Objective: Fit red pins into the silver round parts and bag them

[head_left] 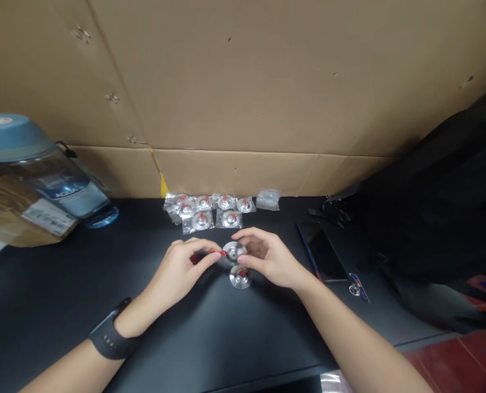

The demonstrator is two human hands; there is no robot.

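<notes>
My right hand (pixel 267 257) pinches a small silver metal disc (pixel 234 252) between thumb and fingers above the black table (pixel 210 338). My left hand (pixel 181 270), with a black watch on its wrist, pinches a small red piece (pixel 222 253) at the disc's centre; another red bit shows under its fingers. A second silver disc with a red centre (pixel 241 277) lies on the table just below the hands. Behind them lie several clear bags (pixel 208 210), each holding a silver disc with a red part.
A large water bottle with a blue cap (pixel 42 169) lies at the back left beside a brown package (pixel 17 213). A dark phone (pixel 322 251) and a black bag (pixel 439 218) sit to the right. A cardboard wall (pixel 243 82) stands behind.
</notes>
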